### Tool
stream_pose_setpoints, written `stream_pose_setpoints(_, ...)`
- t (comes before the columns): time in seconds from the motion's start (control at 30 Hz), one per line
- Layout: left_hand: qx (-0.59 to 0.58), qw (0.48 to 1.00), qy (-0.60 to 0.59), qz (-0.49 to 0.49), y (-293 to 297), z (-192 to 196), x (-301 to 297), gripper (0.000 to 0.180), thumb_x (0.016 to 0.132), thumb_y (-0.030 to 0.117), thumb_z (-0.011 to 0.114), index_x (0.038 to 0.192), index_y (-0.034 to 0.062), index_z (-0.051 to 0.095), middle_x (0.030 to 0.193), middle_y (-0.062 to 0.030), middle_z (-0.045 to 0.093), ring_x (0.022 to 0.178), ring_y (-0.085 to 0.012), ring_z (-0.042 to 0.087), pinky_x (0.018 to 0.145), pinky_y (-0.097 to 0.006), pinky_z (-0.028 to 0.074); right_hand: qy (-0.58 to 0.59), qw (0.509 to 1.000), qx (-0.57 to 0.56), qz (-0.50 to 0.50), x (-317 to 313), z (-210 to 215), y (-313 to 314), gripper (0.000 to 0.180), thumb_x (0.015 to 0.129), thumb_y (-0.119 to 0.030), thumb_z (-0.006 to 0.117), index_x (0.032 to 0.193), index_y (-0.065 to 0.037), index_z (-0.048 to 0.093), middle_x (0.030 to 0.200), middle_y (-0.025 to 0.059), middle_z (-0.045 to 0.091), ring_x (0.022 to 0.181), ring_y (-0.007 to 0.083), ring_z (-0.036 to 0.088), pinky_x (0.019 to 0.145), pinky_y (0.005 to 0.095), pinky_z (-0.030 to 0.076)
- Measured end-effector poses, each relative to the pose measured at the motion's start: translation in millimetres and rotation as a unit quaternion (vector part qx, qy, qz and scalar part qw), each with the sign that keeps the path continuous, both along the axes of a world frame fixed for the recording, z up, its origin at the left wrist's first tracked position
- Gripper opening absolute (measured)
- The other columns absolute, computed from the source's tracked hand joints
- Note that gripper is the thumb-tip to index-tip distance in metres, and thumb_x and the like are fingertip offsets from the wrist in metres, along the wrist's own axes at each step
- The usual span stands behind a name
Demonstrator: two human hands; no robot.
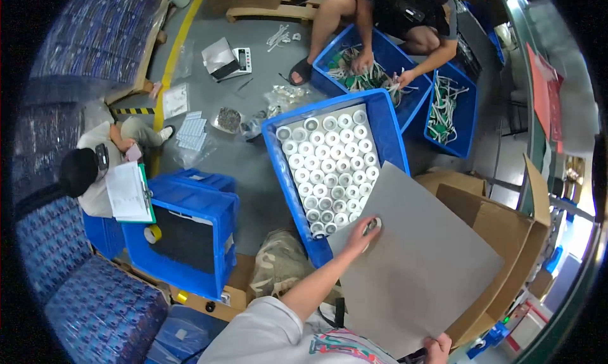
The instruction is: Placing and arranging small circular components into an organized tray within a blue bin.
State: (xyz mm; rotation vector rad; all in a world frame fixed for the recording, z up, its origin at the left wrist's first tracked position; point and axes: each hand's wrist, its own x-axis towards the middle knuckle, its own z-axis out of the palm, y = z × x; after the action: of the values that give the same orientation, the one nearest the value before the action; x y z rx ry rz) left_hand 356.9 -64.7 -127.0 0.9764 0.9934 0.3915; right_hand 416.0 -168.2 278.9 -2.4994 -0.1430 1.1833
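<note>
One gray sheet [427, 256] hides the near right corner of the blue bin [387, 133], my right hand [437, 349] pinching its edge farthest from the bin, my left hand [361, 238] curled near the bin's white rolls [332, 152], its exact grip unclear.

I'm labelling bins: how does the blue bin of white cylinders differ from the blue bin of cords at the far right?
The cylinder bin holds white cylinders in close rows, while the cord bin holds a loose tangle of white cords with green pieces. A grey sheet overlaps the cylinder bin's near corner; none covers the cord bin. Both are blue and open-topped.
</note>
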Motion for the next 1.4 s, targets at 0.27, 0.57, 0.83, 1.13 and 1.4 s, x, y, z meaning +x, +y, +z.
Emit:
stream_pose_setpoints(0.27, -0.105, 0.982, -0.02, 0.159, -68.3, -5.4, 44.4, 0.048, 0.08, 0.033, 0.065, 0.117, 0.0043, 0.053, 0.114, -0.0143, 0.054, 0.11, -0.0254, 0.049, 0.094, -0.035, 0.037, -0.017, 0.993, -0.027, 0.116, 5.7, 18.1, -31.4, 0.023, 0.084, -0.011, 0.053, 0.102, 0.001, 0.06, 0.109, 0.0146, 0.052, 0.103, 0.0238, 0.048, 0.09, 0.0318, 0.037)
stream_pose_setpoints(0.57, -0.048, 0.95, 0.176, 0.252, -97.8, -17.6, 40.4, 0.045, 0.071, 0.024, 0.069, 0.109, 0.0036, 0.054, 0.112, -0.0167, 0.054, 0.107, -0.03, 0.049, 0.091, -0.037, 0.039, -0.007, 0.994, 0.108, 0.034, 34.8, -11.8, -84.6, 0.012, 0.081, -0.009, 0.048, 0.07, -0.007, 0.048, 0.062, -0.0046, 0.043, 0.055, 0.0045, 0.037, 0.047, 0.0202, 0.027)
stream_pose_setpoints(0.83, 0.068, 0.973, 0.171, 0.14, -102.3, -51.1, 13.4, 0.043, 0.069, 0.021, 0.069, 0.109, 0.0112, 0.055, 0.109, -0.0158, 0.054, 0.103, -0.0335, 0.049, 0.088, -0.041, 0.041, -0.041, 0.993, 0.107, -0.03, 41.5, -24.3, -112.8, 0.009, 0.081, -0.009, 0.05, 0.073, -0.007, 0.053, 0.065, -0.0027, 0.047, 0.056, 0.0062, 0.04, 0.048, 0.0206, 0.03)
stream_pose_setpoints(1.13, 0.037, 0.977, 0.17, -0.126, -46.0, -66.7, -0.1, 0.057, 0.067, 0.031, 0.07, 0.117, 0.0085, 0.056, 0.115, -0.0151, 0.057, 0.106, -0.03, 0.054, 0.09, -0.038, 0.043, 0.044, 0.997, 0.017, 0.06, 62.9, -22.5, -148.2, 0.012, 0.08, -0.009, 0.056, 0.088, -0.001, 0.062, 0.098, 0.0107, 0.052, 0.094, 0.0217, 0.05, 0.074, 0.03, 0.044)
stream_pose_setpoints(1.4, 0.057, 0.896, 0.212, -0.385, -10.0, -83.2, 9.6, 0.069, 0.057, 0.036, 0.076, 0.116, 0.0056, 0.056, 0.112, -0.0181, 0.058, 0.104, -0.0303, 0.055, 0.088, -0.037, 0.045, -0.058, 0.977, 0.049, 0.2, 62.6, -21.8, -162.7, 0.022, 0.08, -0.013, 0.058, 0.097, 0.0, 0.061, 0.104, 0.0121, 0.052, 0.099, 0.0209, 0.049, 0.084, 0.0319, 0.041)
